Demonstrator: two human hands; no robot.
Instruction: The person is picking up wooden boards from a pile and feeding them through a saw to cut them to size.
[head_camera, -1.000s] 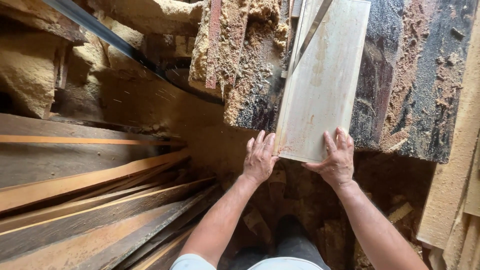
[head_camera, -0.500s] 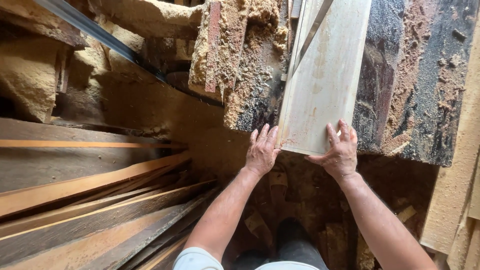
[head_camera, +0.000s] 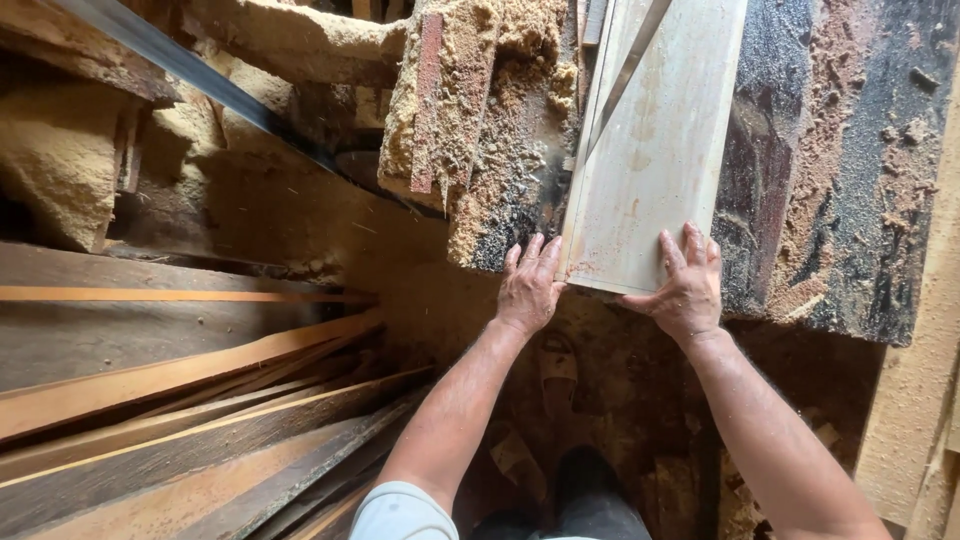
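A pale wooden board (head_camera: 660, 140) lies lengthwise on a dark, sawdust-covered saw table (head_camera: 840, 170). My left hand (head_camera: 530, 285) presses against the board's near left corner, fingers spread along its edge. My right hand (head_camera: 688, 285) lies flat on the board's near right corner. A thin strip (head_camera: 625, 75) runs along the board's left part, beside a heap of sawdust (head_camera: 490, 110).
Long wooden planks (head_camera: 180, 400) are stacked at the left and lower left. A grey metal bar (head_camera: 190, 75) slants across the upper left. More pale boards (head_camera: 920, 400) stand at the right edge. My feet (head_camera: 560, 370) stand on a sawdust-strewn floor below the table.
The board has slid further away along the table, and both hands have followed it forward, staying on its near end.
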